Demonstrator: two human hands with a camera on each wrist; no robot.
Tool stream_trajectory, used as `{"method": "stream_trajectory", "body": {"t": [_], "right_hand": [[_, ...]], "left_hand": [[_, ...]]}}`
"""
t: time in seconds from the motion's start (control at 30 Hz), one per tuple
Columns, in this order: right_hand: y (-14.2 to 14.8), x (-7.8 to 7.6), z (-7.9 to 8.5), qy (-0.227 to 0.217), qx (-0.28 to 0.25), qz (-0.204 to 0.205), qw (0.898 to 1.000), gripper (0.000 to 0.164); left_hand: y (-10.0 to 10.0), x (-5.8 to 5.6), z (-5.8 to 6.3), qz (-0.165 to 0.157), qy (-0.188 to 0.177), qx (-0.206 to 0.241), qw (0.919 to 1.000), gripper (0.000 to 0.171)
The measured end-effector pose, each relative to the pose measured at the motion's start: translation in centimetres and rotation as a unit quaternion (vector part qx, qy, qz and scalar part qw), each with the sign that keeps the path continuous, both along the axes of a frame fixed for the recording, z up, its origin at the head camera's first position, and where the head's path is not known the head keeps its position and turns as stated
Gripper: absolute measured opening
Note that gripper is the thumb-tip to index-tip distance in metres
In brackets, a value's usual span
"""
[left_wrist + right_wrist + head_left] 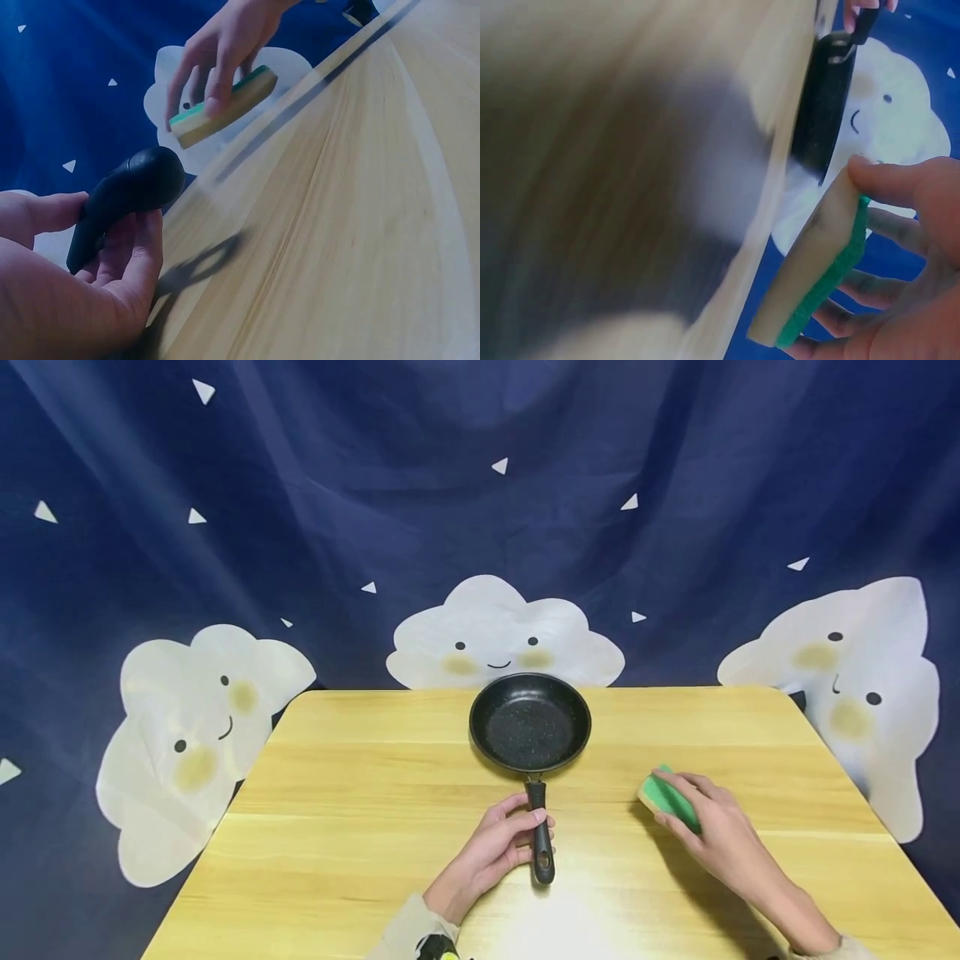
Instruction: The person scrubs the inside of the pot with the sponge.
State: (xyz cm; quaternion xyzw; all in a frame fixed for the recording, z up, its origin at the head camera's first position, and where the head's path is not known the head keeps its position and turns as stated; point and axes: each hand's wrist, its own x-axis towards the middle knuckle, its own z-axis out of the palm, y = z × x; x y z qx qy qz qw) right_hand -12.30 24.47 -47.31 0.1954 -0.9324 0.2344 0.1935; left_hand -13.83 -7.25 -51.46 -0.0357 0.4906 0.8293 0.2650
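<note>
A black frying pan (532,731) with a speckled inside is at the middle of the table, its handle (542,847) pointing toward me. My left hand (495,843) grips that handle, thumb on top and fingers underneath. To the right, my right hand (716,827) holds a sponge (670,799) with a green scouring side up and a pale yellow side down. The right wrist view shows the sponge (817,262) pinched between thumb and fingers, raised over the tabletop. In the left wrist view, the handle's rounded end (154,180) sticks out past my fingers.
The light wooden table (337,835) has rounded far corners. Behind it hangs a dark blue curtain (420,493) with white triangles and smiling clouds. Shadows of the hands and the handle fall on the wood.
</note>
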Motion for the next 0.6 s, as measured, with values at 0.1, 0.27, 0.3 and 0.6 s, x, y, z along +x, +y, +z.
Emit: {"method": "stream_trajectory", "body": {"t": [0.1,0.27,0.3,0.6], "right_hand": [[-1.0,-0.6,0.2,0.012,-0.001,0.001,1.0,0.063],[-2.4,-1.7,0.5,0.014,-0.01,0.001,1.0,0.058],[-2.7,-1.9,0.6,0.015,-0.011,0.0,1.0,0.057],[-5.1,-3.7,0.9,0.016,-0.041,0.013,0.999,0.05]], "left_hand": [[0.0,0.1,0.0,0.001,-0.001,-0.001,1.0,0.051],[0.0,0.0,-0.1,0.002,-0.001,0.0,1.0,0.051],[0.0,0.0,-0.2,0.0,0.0,0.0,1.0,0.051],[0.1,0.0,-0.5,0.004,0.0,0.012,0.9999,0.048]]}}
